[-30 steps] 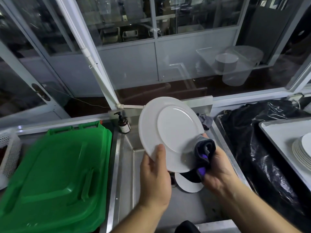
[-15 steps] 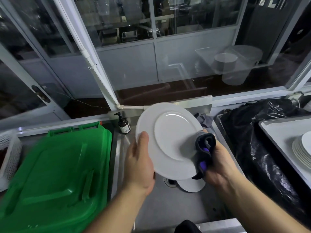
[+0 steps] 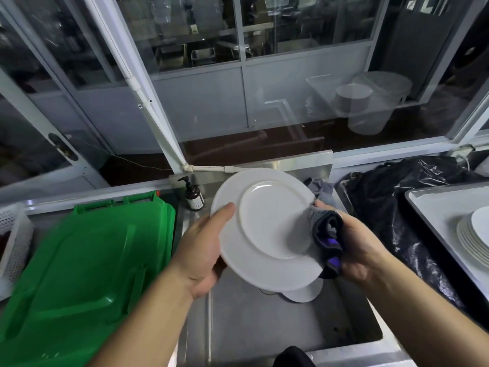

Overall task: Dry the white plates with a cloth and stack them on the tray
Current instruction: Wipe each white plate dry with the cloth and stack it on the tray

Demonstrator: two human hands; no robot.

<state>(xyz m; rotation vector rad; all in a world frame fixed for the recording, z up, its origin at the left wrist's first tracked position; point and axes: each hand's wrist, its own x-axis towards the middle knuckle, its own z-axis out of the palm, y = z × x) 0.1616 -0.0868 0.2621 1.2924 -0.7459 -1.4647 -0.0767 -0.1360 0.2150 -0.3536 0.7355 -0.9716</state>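
Observation:
A white plate is held tilted over the steel sink. My left hand grips its left rim, thumb on the face and fingers behind. My right hand holds a bunched grey and purple cloth against the plate's right rim. Another white plate lies in the sink below, mostly hidden. A stack of white plates sits on the pale tray at the right edge.
A green plastic bin lid fills the left side. A brown pump bottle stands at the sink's back corner, and a grey rag lies behind the plate. A black plastic bag lies between sink and tray. A white perforated basket is far left.
My left hand has shifted from the plate's bottom edge up to its left rim. The plate has turned and tilted flatter. The cloth stays on the right rim.

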